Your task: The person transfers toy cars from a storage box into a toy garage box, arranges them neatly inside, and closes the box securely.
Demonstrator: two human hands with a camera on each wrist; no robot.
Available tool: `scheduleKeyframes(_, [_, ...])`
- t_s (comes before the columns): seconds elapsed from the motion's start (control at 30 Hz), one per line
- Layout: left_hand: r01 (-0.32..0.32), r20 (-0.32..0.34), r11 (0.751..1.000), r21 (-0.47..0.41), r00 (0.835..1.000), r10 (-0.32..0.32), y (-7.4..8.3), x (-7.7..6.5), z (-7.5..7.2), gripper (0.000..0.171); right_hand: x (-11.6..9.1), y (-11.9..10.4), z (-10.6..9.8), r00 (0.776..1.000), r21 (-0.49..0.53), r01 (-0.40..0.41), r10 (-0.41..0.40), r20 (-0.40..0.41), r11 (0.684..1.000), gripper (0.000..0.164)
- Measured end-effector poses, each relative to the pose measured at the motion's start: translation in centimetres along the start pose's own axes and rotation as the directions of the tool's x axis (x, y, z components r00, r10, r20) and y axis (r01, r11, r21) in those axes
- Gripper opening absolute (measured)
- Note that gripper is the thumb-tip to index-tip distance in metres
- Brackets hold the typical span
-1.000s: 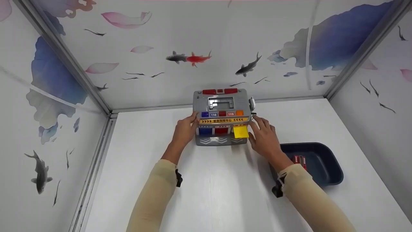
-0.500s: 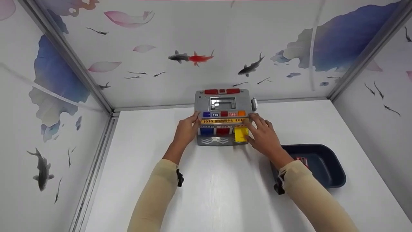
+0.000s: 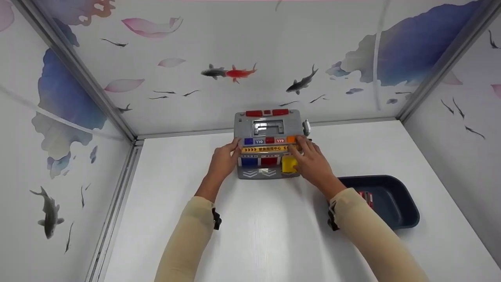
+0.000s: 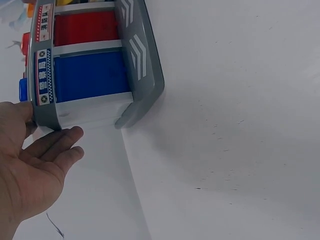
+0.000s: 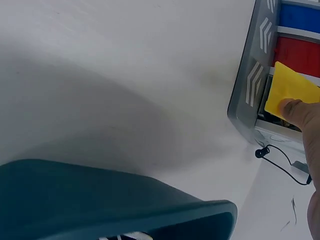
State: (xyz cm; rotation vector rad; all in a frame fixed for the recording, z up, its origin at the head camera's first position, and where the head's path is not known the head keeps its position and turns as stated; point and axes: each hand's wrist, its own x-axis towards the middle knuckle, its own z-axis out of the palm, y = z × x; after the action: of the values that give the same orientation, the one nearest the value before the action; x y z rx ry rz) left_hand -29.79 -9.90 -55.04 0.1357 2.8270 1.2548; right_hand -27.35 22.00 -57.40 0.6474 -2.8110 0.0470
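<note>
Walls (image 3: 250, 31) painted with fish (image 3: 302, 81) and petals (image 3: 124, 85) border a white tabletop (image 3: 254, 235).

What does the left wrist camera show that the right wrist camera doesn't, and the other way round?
Only the left wrist view shows the left hand and a blue button. Only the right wrist view shows the right hand, touching the yellow flap, plus a dark tub and a black cord. Both show part of the grey toy, with its blue panel and red panel.

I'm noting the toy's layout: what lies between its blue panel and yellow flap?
The red panel lies between the blue panel and the yellow flap; the head view shows it.
</note>
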Motion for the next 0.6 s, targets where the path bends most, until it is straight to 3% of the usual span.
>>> scheduleKeyframes(0.23, [0.018,-0.003,1.000,0.012,1.000,-0.018,0.1,0.1,-0.2,0.052,0.6,-0.1,0.2,1.000,0.059,-0.011,0.012,-0.007,0.998,0.081])
scheduleKeyframes(0.6, [0.009,-0.003,1.000,-0.013,1.000,-0.009,-0.2,0.1,0.3,0.052,1.3,-0.3,0.4,0.998,0.119,-0.070,0.069,0.015,0.990,0.068])
